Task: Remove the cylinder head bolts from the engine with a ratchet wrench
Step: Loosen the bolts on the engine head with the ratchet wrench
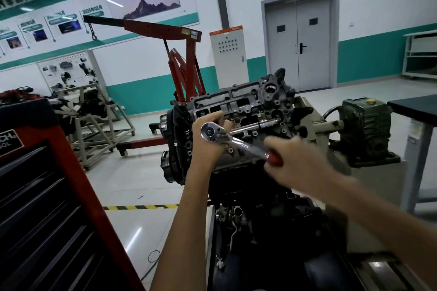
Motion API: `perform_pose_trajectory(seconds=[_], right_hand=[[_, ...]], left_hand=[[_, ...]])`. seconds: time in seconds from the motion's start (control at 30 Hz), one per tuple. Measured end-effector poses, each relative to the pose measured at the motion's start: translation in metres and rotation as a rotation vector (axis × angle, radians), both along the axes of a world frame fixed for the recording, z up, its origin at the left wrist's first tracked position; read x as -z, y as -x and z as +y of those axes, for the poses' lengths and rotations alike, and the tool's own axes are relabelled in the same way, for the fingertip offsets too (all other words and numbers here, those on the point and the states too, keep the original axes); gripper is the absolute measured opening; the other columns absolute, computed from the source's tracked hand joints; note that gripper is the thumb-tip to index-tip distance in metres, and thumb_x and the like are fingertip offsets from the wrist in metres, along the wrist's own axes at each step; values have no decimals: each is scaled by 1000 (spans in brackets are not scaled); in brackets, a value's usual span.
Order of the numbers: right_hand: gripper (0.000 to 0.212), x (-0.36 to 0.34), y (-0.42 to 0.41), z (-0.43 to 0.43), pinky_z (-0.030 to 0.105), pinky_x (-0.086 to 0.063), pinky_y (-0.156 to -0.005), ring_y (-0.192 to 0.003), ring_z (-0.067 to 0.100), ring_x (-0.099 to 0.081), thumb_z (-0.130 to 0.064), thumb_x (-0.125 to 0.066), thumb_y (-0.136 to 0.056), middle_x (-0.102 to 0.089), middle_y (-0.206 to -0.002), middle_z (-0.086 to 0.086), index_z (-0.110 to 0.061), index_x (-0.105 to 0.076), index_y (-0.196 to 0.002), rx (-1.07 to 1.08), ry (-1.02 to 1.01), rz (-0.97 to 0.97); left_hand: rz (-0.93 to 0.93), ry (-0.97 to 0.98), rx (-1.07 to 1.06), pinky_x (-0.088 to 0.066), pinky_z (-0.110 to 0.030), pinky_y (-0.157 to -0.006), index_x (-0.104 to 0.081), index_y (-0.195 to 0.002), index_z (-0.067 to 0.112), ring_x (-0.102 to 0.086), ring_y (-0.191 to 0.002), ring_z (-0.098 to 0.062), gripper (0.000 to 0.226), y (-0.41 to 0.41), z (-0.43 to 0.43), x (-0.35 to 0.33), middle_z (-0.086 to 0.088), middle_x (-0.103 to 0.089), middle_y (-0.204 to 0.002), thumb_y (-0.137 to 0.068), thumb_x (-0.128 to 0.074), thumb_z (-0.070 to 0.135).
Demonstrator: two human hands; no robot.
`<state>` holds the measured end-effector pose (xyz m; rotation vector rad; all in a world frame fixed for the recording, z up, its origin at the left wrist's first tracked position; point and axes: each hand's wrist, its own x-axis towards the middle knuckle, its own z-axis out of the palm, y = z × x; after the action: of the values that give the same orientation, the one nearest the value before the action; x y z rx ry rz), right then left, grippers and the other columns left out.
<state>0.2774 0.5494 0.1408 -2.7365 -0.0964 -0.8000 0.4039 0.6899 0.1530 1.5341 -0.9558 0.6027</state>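
The engine (250,104) sits on a stand in front of me, its grey cylinder head tilted toward me. A chrome ratchet wrench (233,140) with a red grip lies across the head, its round head at the left. An extension bar (257,125) runs from the wrench head down into the cylinder head. My left hand (208,139) curls round the drive just behind the wrench head. My right hand (293,160) grips the red handle and is blurred. The bolt under the socket is hidden.
A red and black tool cabinet (47,196) stands close at my left. Behind the engine is a red engine hoist (184,68). A green gearbox (369,127) on the stand sits to the right, beside a dark table (416,106). Yellow-black tape (142,207) marks the floor.
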Motion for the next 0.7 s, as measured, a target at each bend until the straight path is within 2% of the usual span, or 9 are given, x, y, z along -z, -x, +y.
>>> perform_pose_trajectory(seconds=[0.1,0.2,0.27,0.37,0.47,0.53,0.57,0.63,0.7], right_hand=[[14,-41,-7,-28,30,-45,-65,-63,20,-54,-27,-60,-83,-54,-68,-2,-19,-50,-91,98,223,-246],[15,-38,-8,-28,28,-40,-66,-67,19,-56,-26,-59,-84,-54,-71,-3,-19,-50,-94,163,220,-234],[14,-10,-3,-13,28,-44,-68,-66,17,-57,-29,-59,-84,-52,-69,-5,-23,-47,-87,137,113,-151],[22,34,0,27,32,-48,-61,-64,25,-57,-29,-58,-79,-54,-66,1,-24,-37,-72,13,-217,18],[26,63,0,66,34,-48,-53,-49,17,-51,-23,-60,-79,-51,-58,-1,-26,-36,-69,-198,-564,98],[25,64,0,67,31,-48,-50,-47,17,-53,-20,-60,-79,-52,-58,1,-28,-38,-70,-246,-628,119],[23,59,-1,57,33,-49,-52,-51,21,-56,-22,-59,-78,-54,-60,3,-26,-38,-71,-225,-569,125],[23,41,0,28,35,-49,-57,-58,27,-57,-24,-59,-76,-54,-63,3,-26,-36,-73,-132,-307,90],[24,11,-1,-3,30,-46,-50,-52,18,-54,-22,-63,-77,-50,-59,-6,-29,-41,-73,-96,-46,-21]], left_hand=[[-38,-86,-44,-21,-23,-50,-30,-54,17,-24,-50,-2,46,1,-3,-9,4,-25,-53,-79,-53,-14],[-32,-63,-56,-21,-26,-52,-35,-53,10,-24,-52,-9,41,0,-7,-7,-3,-28,-52,-79,-54,-15],[13,18,-65,-23,-20,-50,-36,-55,15,-26,-52,-8,44,-1,-9,-4,-2,-31,-53,-81,-54,-15],[40,42,-91,-21,-22,-50,-29,-53,20,-23,-49,-7,52,0,-17,-3,3,-26,-50,-82,-57,-12],[76,69,-77,-22,-21,-50,-27,-53,20,-22,-48,-5,52,3,-23,-3,6,-24,-50,-84,-57,-9],[61,64,-84,-24,-16,-50,-27,-52,22,-23,-46,-3,54,3,-21,-2,8,-25,-49,-84,-57,-10],[57,55,-81,-25,-14,-49,-27,-52,21,-23,-46,-3,53,3,-18,-2,7,-25,-49,-83,-57,-10],[42,25,-68,-25,-12,-48,-27,-52,21,-24,-46,-3,52,3,-12,-3,6,-26,-49,-82,-56,-11],[10,-19,-46,-21,-14,-49,-27,-53,21,-24,-46,-3,51,3,-7,-6,6,-26,-50,-80,-55,-12]])
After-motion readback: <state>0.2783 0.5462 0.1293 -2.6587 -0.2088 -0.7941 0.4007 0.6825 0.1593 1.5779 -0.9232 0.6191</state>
